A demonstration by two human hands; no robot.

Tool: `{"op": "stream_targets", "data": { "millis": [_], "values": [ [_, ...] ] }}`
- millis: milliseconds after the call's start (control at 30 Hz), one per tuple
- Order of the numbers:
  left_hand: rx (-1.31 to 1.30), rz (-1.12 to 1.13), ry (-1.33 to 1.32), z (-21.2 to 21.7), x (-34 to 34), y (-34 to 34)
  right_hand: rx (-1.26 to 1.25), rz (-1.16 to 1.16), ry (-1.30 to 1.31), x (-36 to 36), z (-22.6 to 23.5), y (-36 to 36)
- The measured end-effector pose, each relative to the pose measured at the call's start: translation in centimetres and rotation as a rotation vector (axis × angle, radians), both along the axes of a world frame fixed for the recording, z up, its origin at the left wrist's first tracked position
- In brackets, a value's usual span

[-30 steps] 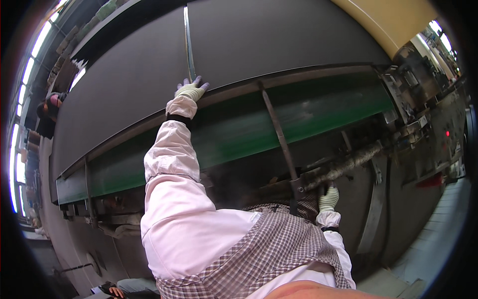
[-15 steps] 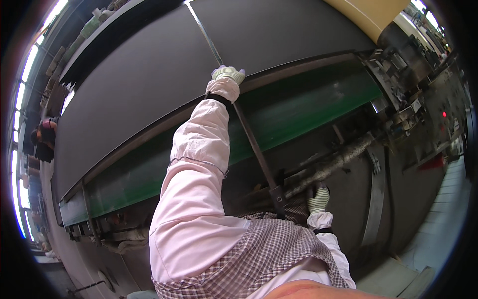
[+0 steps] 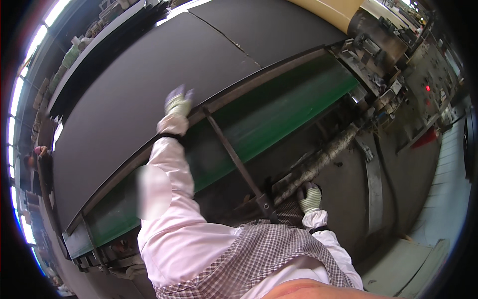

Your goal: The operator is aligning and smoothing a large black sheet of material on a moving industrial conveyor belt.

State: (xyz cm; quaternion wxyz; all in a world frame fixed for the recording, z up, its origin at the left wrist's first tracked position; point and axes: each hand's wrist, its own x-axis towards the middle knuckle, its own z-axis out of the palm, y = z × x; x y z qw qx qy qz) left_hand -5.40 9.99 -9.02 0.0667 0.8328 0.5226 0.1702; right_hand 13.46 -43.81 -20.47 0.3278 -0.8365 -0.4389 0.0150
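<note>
My left hand [image 3: 178,102], in a pale striped glove with a greyish finger side, is over the near edge of a wide dark grey sheet [image 3: 119,104]. Its fingers are stretched out and slightly apart, holding nothing; whether they touch the sheet I cannot tell. A thin dark seam [image 3: 226,37] parts this sheet from a second dark sheet [image 3: 284,30] on the right. Low down beside my body, my right hand [image 3: 309,198], gloved alike, is next to a rough pale wrapped pipe [image 3: 326,159]. Its fingers are mostly hidden.
A metal rail [image 3: 264,74] runs along the sheets' near edge, above a green belt [image 3: 279,117]. A slanting bar [image 3: 234,154] crosses the belt towards me. A tan roll [image 3: 333,12] and machinery [image 3: 393,94] stand at right. Another person [image 3: 42,151] is far left.
My left hand has left the seam and moved left along the sheet's edge. The bright gap now shows as a narrow dark line, farther right. My right hand stays by the pipe.
</note>
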Motion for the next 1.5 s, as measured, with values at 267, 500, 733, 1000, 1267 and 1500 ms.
{"op": "stream_targets", "data": {
  "millis": [267,500,733,1000,1267,1500],
  "values": [
    [-0.166,0.341,0.188,1.5,-21.3,-0.1,-0.087,-0.061,0.026,-0.5,1.2,0.3],
    [-0.111,0.035,0.134,0.5,-13.0,-1.3,-0.154,-0.062,-0.032,-0.8,0.8,-0.3],
    [-0.098,0.507,0.183,1.3,-19.1,-2.4,-0.151,-0.077,-0.052,-0.9,0.6,-0.2],
    [-0.029,0.123,0.209,2.2,-9.9,-5.1,-0.248,-0.064,0.010,-1.0,2.4,0.1],
    [-0.111,-0.035,0.327,3.8,1.7,-5.7,-0.173,-0.011,0.031,-0.7,2.5,-0.1],
    [-0.182,-0.154,0.373,6.0,11.8,-7.0,-0.169,0.000,0.080,-0.2,2.6,-0.2]
  ]
}}
